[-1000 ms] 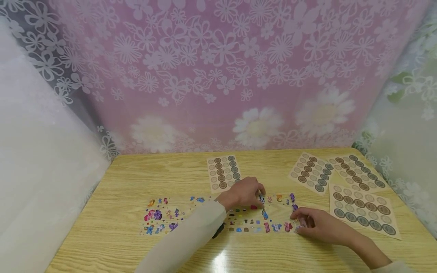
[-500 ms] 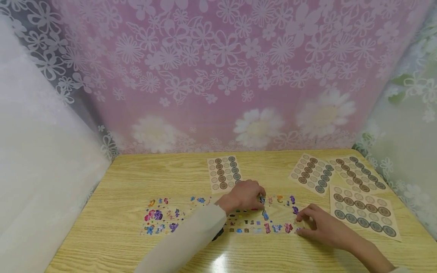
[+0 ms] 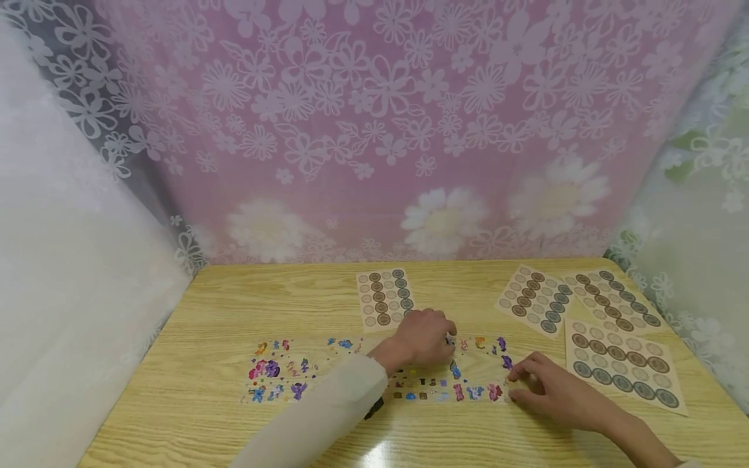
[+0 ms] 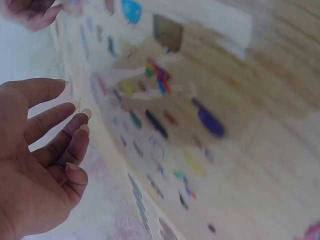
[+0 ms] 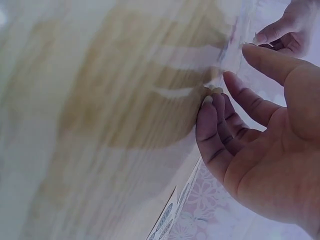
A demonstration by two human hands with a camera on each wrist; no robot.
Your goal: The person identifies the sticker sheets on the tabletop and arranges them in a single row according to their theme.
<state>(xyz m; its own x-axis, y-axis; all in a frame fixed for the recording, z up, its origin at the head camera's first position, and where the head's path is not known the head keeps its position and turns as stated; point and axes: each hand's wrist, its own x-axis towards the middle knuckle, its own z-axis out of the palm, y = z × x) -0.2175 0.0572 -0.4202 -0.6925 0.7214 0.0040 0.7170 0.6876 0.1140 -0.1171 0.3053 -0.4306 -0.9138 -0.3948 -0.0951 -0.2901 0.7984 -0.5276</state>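
Note:
A clear sticker sheet (image 3: 482, 364), dotted with small colourful pony-like figures, lies flat in a long strip across the table; I cannot tell if it is one sheet or several. My left hand (image 3: 422, 337) is over its middle right part, palm down, thumb and fingers loosely bent and apart. In the left wrist view nothing shows between these fingers. At the strip's right end is my right hand (image 3: 552, 393), thumb and index finger spread by the sheet's edge. The right wrist view has its other fingers bent, their tips near the tabletop. Part of the strip is hidden under my left forearm.
A paper sheet with printed circles (image 3: 368, 305) lies behind my left hand. More such sheets lie at the right: a tilted one (image 3: 529, 299), one at the far corner (image 3: 613, 302) and a nearer one (image 3: 626, 367). The wooden table (image 3: 193, 364) ends at a pink floral curtain (image 3: 328, 162).
My right thumb and index finger have spread apart and drawn slightly right at the strip's end. My left hand stays in nearly the same place.

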